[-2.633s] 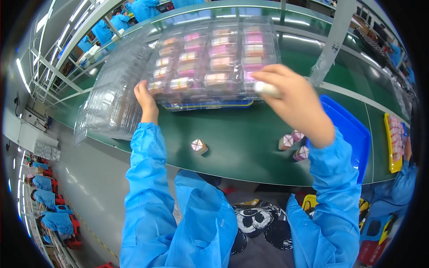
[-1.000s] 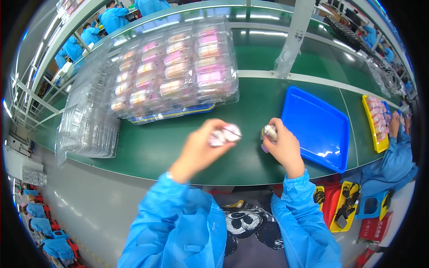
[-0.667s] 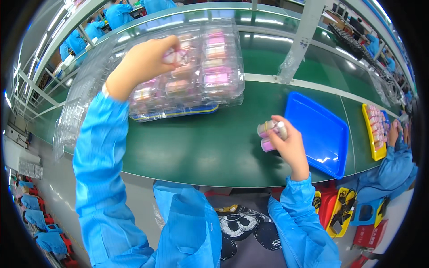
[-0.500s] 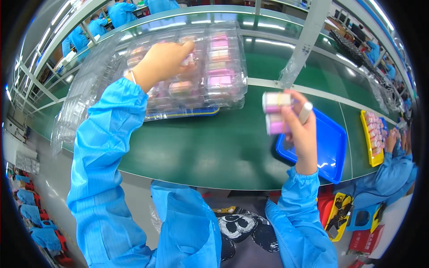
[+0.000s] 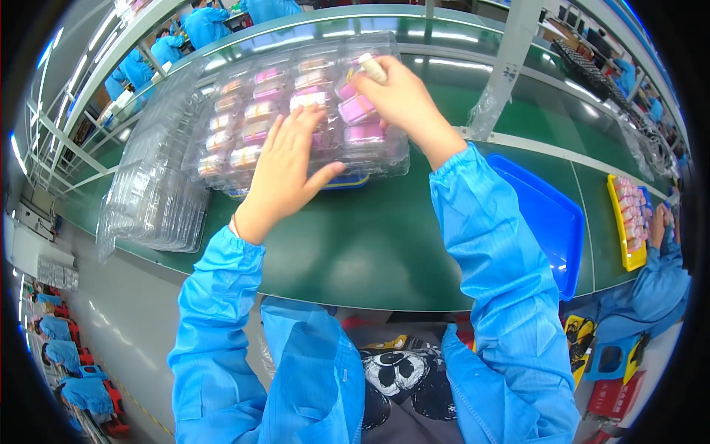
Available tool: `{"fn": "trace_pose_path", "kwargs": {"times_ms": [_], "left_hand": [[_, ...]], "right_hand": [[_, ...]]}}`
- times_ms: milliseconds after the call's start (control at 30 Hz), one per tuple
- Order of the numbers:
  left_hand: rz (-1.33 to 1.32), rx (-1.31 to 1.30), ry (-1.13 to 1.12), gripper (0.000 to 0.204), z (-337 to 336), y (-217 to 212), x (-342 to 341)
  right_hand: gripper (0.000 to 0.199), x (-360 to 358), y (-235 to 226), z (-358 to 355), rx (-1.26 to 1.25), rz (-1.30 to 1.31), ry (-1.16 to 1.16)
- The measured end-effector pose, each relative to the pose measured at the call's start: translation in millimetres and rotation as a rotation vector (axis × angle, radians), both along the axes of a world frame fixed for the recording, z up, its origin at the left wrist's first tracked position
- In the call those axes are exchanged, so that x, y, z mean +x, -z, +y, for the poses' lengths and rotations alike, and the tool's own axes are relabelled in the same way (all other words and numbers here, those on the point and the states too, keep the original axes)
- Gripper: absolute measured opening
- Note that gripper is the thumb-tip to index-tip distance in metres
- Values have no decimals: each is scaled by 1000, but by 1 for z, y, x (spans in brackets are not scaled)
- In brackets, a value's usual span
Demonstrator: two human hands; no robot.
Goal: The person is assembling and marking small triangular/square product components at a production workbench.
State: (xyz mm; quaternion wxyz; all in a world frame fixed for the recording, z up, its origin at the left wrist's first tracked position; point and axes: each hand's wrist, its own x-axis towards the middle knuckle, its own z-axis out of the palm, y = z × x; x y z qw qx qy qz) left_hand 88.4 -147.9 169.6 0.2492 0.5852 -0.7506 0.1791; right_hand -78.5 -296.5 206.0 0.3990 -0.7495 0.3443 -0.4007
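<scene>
A clear plastic blister tray point(image 5: 296, 59) with rows of pockets holds several pink-and-white packs, which look like wrapped cells. My left hand point(image 5: 287, 159) lies over its near middle, fingers spread, with no pack in its grasp. At the tray's right column my right hand point(image 5: 403, 100) pinches a tilted pink pack point(image 5: 356, 109) at a pocket; the fingertips are partly hidden. A short whitish cylinder point(image 5: 373, 68) shows at a finger of that hand, perhaps a finger cover. Beneath the blister tray, a blue tray's edge point(image 5: 347, 181) peeks out.
Stacked clear trays point(image 5: 151, 189) stand left on the green bench point(image 5: 370, 259). A blue tray point(image 5: 566, 222) lies at right, under my right sleeve's side. Farther right, a co-worker's hand point(image 5: 657, 226) is beside a yellow tray point(image 5: 634, 255) of pink packs. A metal post point(image 5: 510, 70) rises behind.
My right hand has carried the packs from above the blue tray leftward to the blister tray's right column. My left hand has come nearer and right, its fingers now spread over the tray.
</scene>
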Motion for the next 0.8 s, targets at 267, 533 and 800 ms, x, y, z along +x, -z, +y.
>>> {"fn": "trace_pose_path", "kwargs": {"times_ms": [267, 533, 800], "left_hand": [[27, -150, -147, 63, -6, 21, 18], [-10, -287, -160, 63, -8, 13, 7], [1, -215, -64, 46, -24, 11, -23]], "right_hand": [[53, -11, -1, 18, -519, 551, 281], [54, -25, 30, 13, -372, 283, 262], [38, -85, 24, -23, -232, -146, 228]]}}
